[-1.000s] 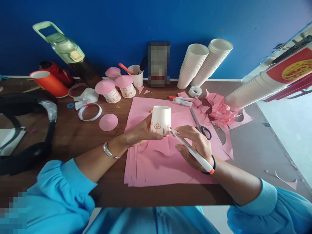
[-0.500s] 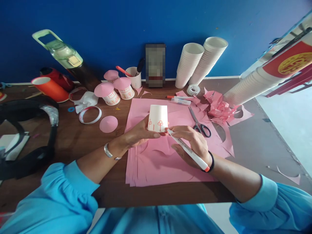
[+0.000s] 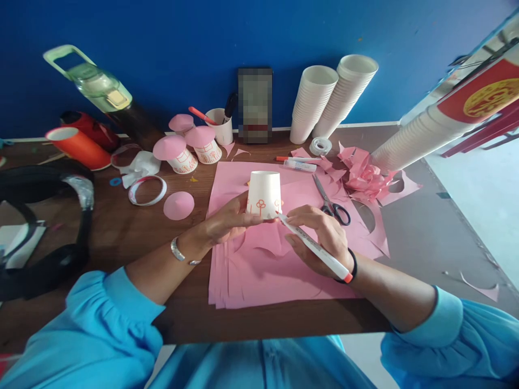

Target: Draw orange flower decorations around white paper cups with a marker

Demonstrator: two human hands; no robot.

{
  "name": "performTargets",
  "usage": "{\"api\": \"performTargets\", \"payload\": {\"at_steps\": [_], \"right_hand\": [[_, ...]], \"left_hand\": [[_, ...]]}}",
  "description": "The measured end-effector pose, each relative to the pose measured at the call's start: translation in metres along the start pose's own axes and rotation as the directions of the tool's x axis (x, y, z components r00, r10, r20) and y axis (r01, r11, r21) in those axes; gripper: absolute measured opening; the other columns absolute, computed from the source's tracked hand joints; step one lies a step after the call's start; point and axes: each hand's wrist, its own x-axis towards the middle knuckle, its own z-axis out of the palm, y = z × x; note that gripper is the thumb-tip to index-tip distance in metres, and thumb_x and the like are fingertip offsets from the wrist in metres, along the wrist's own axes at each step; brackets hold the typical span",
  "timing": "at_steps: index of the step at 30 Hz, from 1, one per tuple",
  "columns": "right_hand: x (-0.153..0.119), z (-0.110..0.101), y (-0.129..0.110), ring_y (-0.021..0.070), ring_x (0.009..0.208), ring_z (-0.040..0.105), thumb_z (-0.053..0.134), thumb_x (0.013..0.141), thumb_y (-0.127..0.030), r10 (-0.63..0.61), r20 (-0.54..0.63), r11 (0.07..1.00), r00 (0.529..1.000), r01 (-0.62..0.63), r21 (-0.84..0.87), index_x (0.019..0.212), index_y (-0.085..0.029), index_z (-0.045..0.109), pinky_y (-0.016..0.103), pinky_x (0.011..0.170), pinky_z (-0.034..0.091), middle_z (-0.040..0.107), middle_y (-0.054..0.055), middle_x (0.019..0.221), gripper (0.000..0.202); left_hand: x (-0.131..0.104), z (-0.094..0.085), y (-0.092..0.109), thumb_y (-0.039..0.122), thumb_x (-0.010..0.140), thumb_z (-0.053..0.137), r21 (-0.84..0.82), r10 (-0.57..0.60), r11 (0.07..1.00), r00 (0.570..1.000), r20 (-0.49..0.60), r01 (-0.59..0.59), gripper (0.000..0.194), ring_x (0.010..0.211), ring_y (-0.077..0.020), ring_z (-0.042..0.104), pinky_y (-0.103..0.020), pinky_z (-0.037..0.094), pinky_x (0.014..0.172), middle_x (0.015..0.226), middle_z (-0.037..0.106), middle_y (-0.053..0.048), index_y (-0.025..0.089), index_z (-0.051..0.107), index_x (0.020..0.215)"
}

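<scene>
My left hand (image 3: pixel 231 219) is closed around the lower part of a white paper cup (image 3: pixel 264 189), which is upside down with red-orange flowers drawn near its rim. In my right hand (image 3: pixel 318 237) is a white marker (image 3: pixel 314 247) with an orange end cap. The marker's tip meets the cup close to its lower right edge. Under both hands lies a stack of pink paper sheets (image 3: pixel 259 281). Black-handled scissors (image 3: pixel 332 205) rest on the sheets, right of the cup.
Decorated cups with pink cone tops (image 3: pixel 174 148) stand at back left, near a loose pink cone (image 3: pixel 179 205). Stacked paper cups (image 3: pixel 312 102) and a phone (image 3: pixel 255 105) lean at the wall. Crumpled pink scraps (image 3: pixel 367 175) lie right; headphones (image 3: pixel 83 232) lie left.
My left hand has turned the cup slightly, so the drawn flowers have shifted left and another flower shows at its right side. The marker tip stays by the cup's lower edge.
</scene>
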Motion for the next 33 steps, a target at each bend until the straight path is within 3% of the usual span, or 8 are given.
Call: {"api": "performTargets", "payload": {"at_steps": [12, 21, 33], "right_hand": [[0.0004, 0.0005, -0.0006, 0.0183, 0.079, 0.079, 0.064, 0.099, -0.016, -0.036, 0.027, 0.998, 0.999, 0.037, -0.054, 0.113, -0.022, 0.063, 0.028, 0.068, 0.065, 0.079, 0.006, 0.09, 0.015], [0.0, -0.0003, -0.0005, 0.0178, 0.08, 0.08, 0.064, 0.102, -0.018, -0.016, 0.055, 0.997, 0.998, 0.021, -0.079, 0.111, -0.023, 0.063, 0.028, 0.069, 0.066, 0.078, 0.005, 0.09, 0.011], [-0.001, 0.0013, -0.0004, 0.0178, 0.079, 0.08, 0.066, 0.1, -0.015, -0.004, 0.074, 0.997, 0.997, 0.009, -0.072, 0.11, -0.022, 0.062, 0.028, 0.068, 0.065, 0.079, 0.006, 0.089, 0.013]], "left_hand": [[0.0018, 0.005, 0.004, 0.023, 0.086, 0.086, -0.006, -0.061, 0.998, 0.996, -0.067, 0.061, 0.042, 0.12, -0.0291, 0.074, -0.042, 0.058, 0.104, 0.123, 0.079, -0.012, 0.018, 0.074, 0.126], [0.0006, 0.0024, 0.0011, 0.026, 0.082, 0.091, -0.021, -0.091, 0.996, 0.992, -0.09, 0.09, 0.057, 0.121, -0.0287, 0.072, -0.044, 0.056, 0.108, 0.126, 0.078, -0.012, 0.02, 0.069, 0.134], [0.0004, 0.0062, 0.004, 0.031, 0.08, 0.093, -0.001, -0.093, 0.996, 0.991, -0.095, 0.094, 0.061, 0.125, -0.0322, 0.072, -0.044, 0.055, 0.105, 0.127, 0.078, -0.013, 0.021, 0.069, 0.135]]}}
